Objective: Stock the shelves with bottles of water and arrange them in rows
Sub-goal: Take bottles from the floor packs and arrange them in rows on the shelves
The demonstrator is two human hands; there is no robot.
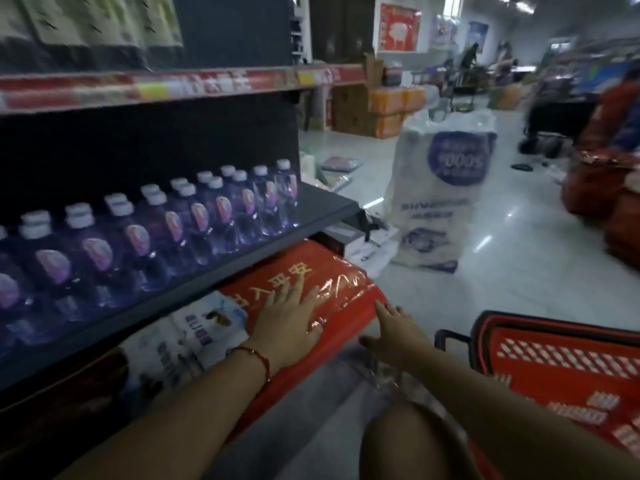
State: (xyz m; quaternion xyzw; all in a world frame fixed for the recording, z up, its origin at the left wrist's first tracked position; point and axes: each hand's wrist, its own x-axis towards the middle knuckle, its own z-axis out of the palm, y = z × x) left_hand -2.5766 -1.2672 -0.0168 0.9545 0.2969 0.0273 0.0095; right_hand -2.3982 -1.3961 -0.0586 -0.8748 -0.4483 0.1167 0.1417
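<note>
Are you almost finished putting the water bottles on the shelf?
A good part looks done: water bottles stand in two neat rows along the dark shelf. Right now no bottle is in hand. The left hand presses flat on a red wrapped pack under the shelf, and the right hand is open beside it. Whether more bottles are left, the picture doesn't show.

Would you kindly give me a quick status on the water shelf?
Left hand flat on red pack; right hand open beside it. Bottles in rows on shelf. Nothing blocking.
</note>
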